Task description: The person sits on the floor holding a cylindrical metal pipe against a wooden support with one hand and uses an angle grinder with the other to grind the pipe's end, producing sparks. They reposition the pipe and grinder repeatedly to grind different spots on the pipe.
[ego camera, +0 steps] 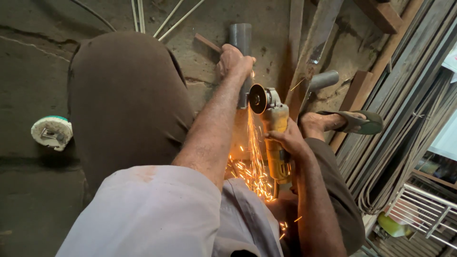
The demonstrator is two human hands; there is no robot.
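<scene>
Pale shirt sleeve [152, 214] fills the lower frame, nearest the lens; brown trousers over a raised knee [128, 104] sit above it.

Left hand [233, 62]: closed around a grey metal pipe [240, 38], fingers wrapped over its side. Pipe is round, dull grey, open-ended at the far end beyond the hand, and lies on the concrete floor [33, 57]. Its near stretch runs from under the hand toward the body, partly hidden by the forearm.

Right hand [285, 140]: closed on the yellow body of an angle grinder [276, 143], gripping from the right. Grinder disc [258, 98] stands just ahead of this hand and just below the left hand, its edge touching the pipe. Orange sparks [254, 166] stream from the contact point back toward the body, between the two forearms.

Right of the right hand: a bare foot in a green sandal [354, 121]. Beyond that hand, a second short grey pipe piece [323, 80] rests against rusty flat bars [314, 43]. Far right, long metal strips [404, 119] lean in a stack. Well left of the left hand, beyond the knee, a round white wheel-like object [51, 132] lies on the floor.
</scene>
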